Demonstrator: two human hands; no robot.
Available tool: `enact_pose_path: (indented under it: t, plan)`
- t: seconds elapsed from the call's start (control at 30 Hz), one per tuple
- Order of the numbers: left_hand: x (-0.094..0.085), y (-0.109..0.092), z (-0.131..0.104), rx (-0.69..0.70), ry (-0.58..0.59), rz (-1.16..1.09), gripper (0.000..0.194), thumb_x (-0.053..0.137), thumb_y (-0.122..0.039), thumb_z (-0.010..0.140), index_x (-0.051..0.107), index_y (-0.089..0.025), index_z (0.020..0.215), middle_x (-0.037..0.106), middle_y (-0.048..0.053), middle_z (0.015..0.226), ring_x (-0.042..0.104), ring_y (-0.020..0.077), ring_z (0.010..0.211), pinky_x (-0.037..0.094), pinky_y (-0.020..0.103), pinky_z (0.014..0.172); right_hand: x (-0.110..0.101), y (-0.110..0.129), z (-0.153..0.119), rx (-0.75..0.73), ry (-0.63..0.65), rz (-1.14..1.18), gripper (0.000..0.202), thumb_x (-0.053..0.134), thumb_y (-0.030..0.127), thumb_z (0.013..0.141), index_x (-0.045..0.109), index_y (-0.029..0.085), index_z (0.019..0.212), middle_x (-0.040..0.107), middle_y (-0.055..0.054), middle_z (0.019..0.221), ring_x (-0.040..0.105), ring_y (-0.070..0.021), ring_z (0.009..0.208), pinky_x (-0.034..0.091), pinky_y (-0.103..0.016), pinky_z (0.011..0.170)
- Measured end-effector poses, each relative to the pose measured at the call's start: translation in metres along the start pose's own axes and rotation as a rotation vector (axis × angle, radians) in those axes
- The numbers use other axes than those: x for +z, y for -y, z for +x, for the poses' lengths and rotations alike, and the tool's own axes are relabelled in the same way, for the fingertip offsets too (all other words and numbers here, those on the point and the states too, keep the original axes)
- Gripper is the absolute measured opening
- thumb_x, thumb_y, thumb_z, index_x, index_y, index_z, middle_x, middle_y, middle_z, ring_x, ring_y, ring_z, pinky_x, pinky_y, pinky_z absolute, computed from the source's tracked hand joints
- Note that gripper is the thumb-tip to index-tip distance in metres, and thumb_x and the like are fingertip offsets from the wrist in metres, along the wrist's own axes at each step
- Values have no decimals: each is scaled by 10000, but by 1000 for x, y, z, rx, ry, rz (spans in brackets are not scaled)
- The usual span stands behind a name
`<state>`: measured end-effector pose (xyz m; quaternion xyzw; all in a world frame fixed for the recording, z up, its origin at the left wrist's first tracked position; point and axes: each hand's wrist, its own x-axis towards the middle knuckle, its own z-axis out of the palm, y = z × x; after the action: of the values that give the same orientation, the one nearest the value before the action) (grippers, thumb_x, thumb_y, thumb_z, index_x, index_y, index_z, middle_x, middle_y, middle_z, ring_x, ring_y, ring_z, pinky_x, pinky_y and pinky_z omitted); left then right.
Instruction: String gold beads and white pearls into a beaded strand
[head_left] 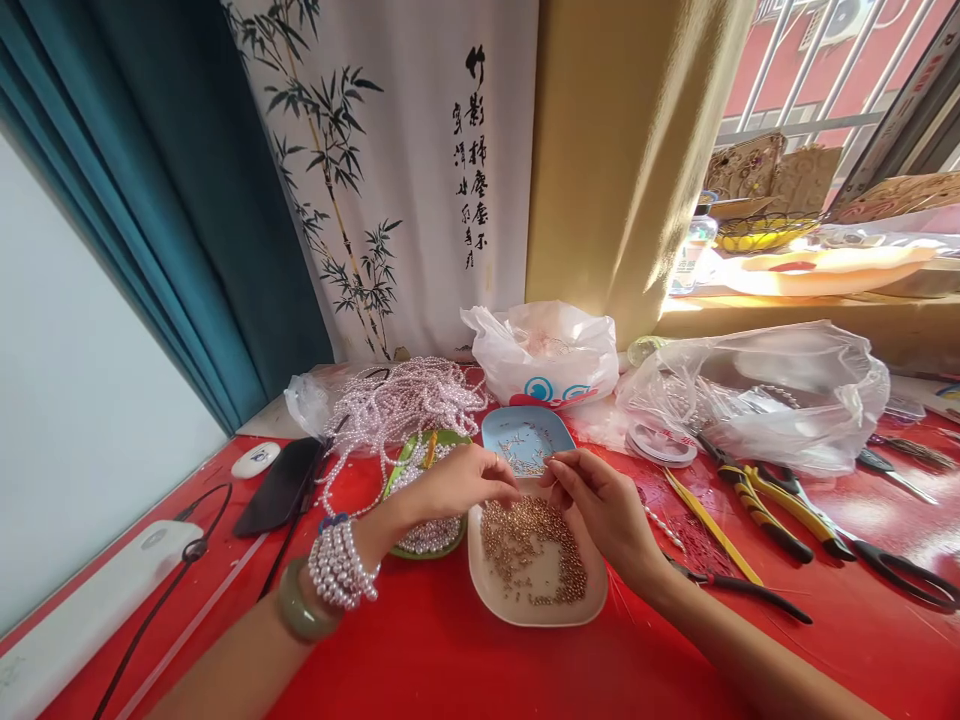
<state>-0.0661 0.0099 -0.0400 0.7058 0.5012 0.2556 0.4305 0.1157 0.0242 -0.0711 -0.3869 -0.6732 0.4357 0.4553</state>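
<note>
My left hand (472,478) reaches over the top left of a pale tray (480,600) of small gold beads (559,530). Its fingers are closed and point down at the beads; anything between them is hidden. Over the tray's top right, my right hand (592,490) pinches thumb against fingers on something too small to name. Just behind both hands lies a blue tray (559,425) with small pieces in it. A green dish (450,545) of white pearl beads (427,535) sits under my left forearm, and pearl strands and a bangle circle my left wrist.
Strings of pearls (412,400) are heaped at back left, near a black phone (277,487). Plastic bags (547,355) stand behind. On the right lie yellow tweezers (712,525), pliers (765,510), scissors (892,570) and a tape roll (660,447).
</note>
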Motion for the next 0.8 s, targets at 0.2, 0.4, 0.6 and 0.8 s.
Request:
enact_pose_path:
  t: [0.2, 0.4, 0.6, 0.8]
  plan:
    - [-34, -1, -11, 36, 94, 387, 115, 587, -187, 656, 656, -152, 741, 653, 24, 738, 563, 133, 682, 396, 226, 617, 3, 3, -3, 30, 31, 39, 241, 483, 407, 781, 546, 183, 721, 563, -6, 605, 491, -110, 520, 406, -234, 516]
    - [-44, 22, -9, 37, 286, 449, 122, 631, -145, 596, 642, -158, 716, 631, 9, 695, 551, 122, 624, 388, 207, 548, 6, 5, -5, 44, 85, 12, 240, 465, 397, 794, 540, 187, 705, 545, 10, 578, 487, -105, 508, 391, -220, 495]
    - [-45, 33, -6, 4, 308, 382, 123, 626, -141, 593, 635, -146, 716, 618, 9, 695, 544, 121, 625, 396, 205, 548, 6, 5, -7, 35, 118, -33, 233, 461, 386, 798, 543, 190, 702, 564, 10, 608, 501, -105, 522, 403, -221, 517]
    - [-50, 36, -6, -22, 296, 414, 129, 603, -147, 612, 645, -146, 734, 629, 12, 715, 548, 118, 638, 395, 198, 558, 7, 3, -8, 41, 133, -27, 212, 458, 368, 798, 539, 191, 714, 565, 14, 612, 505, -102, 515, 402, -214, 502]
